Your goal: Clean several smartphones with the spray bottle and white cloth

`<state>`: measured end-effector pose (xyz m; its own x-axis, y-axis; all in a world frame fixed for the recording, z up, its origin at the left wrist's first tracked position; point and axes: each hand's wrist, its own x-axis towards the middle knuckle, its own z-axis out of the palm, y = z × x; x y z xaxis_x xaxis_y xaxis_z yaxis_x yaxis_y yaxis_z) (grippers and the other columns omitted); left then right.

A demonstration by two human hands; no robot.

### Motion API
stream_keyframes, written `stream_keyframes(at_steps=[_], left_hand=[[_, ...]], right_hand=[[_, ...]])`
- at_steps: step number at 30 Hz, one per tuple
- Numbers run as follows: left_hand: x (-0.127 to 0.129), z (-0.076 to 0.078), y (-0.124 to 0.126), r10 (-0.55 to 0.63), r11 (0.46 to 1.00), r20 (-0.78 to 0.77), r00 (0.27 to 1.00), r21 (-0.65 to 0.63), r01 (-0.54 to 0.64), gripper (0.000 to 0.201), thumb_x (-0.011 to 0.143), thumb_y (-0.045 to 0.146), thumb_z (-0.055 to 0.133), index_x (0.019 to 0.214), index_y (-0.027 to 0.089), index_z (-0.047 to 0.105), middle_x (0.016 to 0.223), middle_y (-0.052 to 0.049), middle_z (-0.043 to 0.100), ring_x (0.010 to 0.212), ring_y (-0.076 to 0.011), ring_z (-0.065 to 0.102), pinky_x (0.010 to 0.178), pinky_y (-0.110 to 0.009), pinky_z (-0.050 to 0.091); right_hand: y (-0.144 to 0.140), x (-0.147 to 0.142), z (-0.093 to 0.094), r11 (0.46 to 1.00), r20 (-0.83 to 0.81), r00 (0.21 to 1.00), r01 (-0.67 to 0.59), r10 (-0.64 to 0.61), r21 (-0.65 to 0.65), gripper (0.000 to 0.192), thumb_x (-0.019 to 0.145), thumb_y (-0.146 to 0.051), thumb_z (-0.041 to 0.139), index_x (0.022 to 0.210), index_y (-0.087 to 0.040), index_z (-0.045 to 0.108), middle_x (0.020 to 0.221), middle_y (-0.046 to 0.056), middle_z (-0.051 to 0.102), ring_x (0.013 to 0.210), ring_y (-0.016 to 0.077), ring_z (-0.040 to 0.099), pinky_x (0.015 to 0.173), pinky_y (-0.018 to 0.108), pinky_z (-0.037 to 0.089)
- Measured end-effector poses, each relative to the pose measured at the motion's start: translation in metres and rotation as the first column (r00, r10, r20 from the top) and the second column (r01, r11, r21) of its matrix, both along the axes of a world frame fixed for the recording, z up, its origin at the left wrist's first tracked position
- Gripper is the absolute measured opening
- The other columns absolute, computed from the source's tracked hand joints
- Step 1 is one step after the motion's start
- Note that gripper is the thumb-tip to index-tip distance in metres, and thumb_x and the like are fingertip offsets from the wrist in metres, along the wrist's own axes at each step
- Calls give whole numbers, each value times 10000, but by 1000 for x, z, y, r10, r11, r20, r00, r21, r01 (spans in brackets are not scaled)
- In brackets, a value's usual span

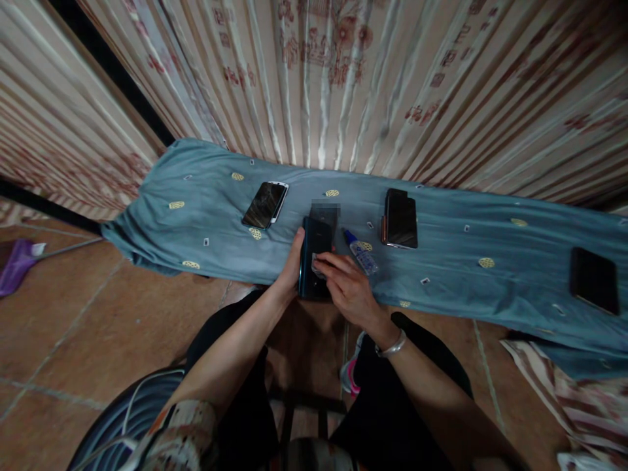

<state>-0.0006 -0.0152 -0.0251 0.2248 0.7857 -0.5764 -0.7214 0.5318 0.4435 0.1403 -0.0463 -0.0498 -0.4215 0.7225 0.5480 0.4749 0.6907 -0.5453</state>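
My left hand (291, 265) grips the left edge of a dark blue smartphone (316, 239), held tilted over the near edge of the cloth. The fingers of my right hand (349, 288) are pinched together on a small pale crumpled piece (316, 263), pressed against the phone's face; whether it is cloth, paper or plastic I cannot tell. Just right of the phone lies a clear plastic bottle (364, 256) with a blue cap. Behind the phone's top end is a dark flat thing (324, 216), partly blurred out.
A blue-green cloth (451, 216) covers the long, low surface. On it lie stacked phones at left (265, 206), more stacked phones (401, 219) right of centre and a black device (593, 280) at far right. Pleated curtains (314, 85) hang behind. A coiled hose-like object (122, 412) is beside my left leg.
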Motion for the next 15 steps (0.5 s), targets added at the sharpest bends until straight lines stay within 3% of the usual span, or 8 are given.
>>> stream_keyframes(at_steps=[7, 15], left_hand=[[-4, 11, -1, -10, 999, -151, 989, 48, 17, 709, 978, 626, 312, 1015, 66, 745, 758, -112, 746, 706, -188, 710, 591, -244, 536], [-5, 1, -2, -42, 998, -149, 988, 45, 50, 747, 933, 694, 355, 1030, 69, 751, 755, -108, 744, 648, -174, 682, 519, -234, 489]], right_hand=[[-2, 8, -4, 1000, -41, 999, -13, 12, -28, 366, 961, -86, 424, 1133, -240, 709, 1191, 61, 713, 1082, 197, 647, 936, 411, 578], [-4, -1, 5, 1000, -36, 999, -17, 16, -6, 351, 954, -71, 442, 1105, -229, 715, 1172, 63, 722, 1055, 201, 649, 924, 403, 580]])
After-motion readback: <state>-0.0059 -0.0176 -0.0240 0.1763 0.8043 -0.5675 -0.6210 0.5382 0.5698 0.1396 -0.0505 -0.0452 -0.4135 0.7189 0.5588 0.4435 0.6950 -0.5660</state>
